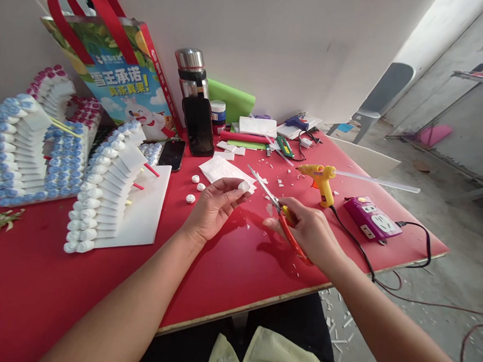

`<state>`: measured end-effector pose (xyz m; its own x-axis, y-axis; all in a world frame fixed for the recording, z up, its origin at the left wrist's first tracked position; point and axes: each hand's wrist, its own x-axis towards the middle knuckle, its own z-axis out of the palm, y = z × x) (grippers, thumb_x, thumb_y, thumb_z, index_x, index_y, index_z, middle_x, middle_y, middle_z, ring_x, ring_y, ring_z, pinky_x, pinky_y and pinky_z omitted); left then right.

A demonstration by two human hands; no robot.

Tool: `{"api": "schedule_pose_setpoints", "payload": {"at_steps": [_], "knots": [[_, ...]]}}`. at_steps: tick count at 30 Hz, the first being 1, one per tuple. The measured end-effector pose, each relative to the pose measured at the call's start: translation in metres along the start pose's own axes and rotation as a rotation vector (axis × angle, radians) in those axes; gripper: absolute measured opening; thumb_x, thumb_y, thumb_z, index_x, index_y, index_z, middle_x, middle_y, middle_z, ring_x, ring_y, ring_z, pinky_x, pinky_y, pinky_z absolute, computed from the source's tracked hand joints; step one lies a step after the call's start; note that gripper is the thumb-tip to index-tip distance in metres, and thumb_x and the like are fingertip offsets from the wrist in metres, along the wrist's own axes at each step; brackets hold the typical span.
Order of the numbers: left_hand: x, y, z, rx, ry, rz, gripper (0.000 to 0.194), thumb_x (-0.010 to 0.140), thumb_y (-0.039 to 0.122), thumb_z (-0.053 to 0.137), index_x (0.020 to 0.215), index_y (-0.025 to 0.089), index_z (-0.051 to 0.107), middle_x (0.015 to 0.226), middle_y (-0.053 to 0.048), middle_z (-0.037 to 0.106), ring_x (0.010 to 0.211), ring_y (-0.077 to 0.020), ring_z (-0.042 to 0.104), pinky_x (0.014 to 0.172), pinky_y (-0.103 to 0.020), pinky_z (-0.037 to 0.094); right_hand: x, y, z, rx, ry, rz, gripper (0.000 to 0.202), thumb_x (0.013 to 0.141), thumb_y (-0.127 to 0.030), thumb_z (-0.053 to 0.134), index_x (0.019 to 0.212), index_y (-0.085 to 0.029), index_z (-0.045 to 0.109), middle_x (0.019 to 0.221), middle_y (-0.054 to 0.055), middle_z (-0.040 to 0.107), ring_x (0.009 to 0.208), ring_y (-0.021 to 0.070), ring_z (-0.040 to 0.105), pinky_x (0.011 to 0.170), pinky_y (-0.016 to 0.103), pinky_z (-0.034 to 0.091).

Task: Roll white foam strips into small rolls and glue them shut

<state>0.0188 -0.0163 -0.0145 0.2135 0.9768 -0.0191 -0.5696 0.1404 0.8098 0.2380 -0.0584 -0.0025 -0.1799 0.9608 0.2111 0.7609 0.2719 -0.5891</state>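
My left hand (220, 204) pinches a small white paper piece (244, 187) between thumb and fingertips, over the red table. Orange-and-yellow-handled scissors (291, 232) are in my right hand (310, 228), their blades slightly apart and pointing up and left, to the right of the paper piece. Behind my left hand lies a stack of white paper sheets (221, 170). Several small white rolled pieces (190, 199) rest left of my left hand. White scraps are scattered round the blades.
White rolled pieces line a folded-card structure (116, 180) at left, beside a blue-and-white one (28, 153). A yellow glue gun (321, 180) and purple power strip (371, 217) sit right, with trailing cords. Behind are a phone (198, 126), a steel bottle (190, 65) and a bag (121, 83).
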Motion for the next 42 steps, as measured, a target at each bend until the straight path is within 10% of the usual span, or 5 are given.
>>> {"api": "schedule_pose_setpoints", "payload": {"at_steps": [25,42], "knots": [[-0.001,0.001,-0.002,-0.113,0.057,-0.167,0.019,0.070,0.010,0.082,0.088,0.013,0.075,0.082,-0.004,0.075,0.077,-0.0121,0.072,0.078,-0.020,0.057,-0.001,0.003,0.010,-0.159,0.080,-0.218,0.047,0.089,-0.058,0.061,0.112,-0.017,0.063,0.079,0.004,0.061,0.060,0.0140,0.048,0.058,0.025,0.033],[0.000,0.004,-0.004,-0.124,0.001,-0.196,0.025,0.073,0.007,0.078,0.098,0.012,0.077,0.090,-0.005,0.073,0.077,-0.0082,0.068,0.074,-0.015,0.057,0.005,0.009,-0.007,-0.035,-0.013,-0.005,0.044,0.084,-0.059,0.066,0.109,-0.022,0.061,0.062,-0.006,0.044,0.054,0.0113,0.038,0.052,0.023,0.033]]}}
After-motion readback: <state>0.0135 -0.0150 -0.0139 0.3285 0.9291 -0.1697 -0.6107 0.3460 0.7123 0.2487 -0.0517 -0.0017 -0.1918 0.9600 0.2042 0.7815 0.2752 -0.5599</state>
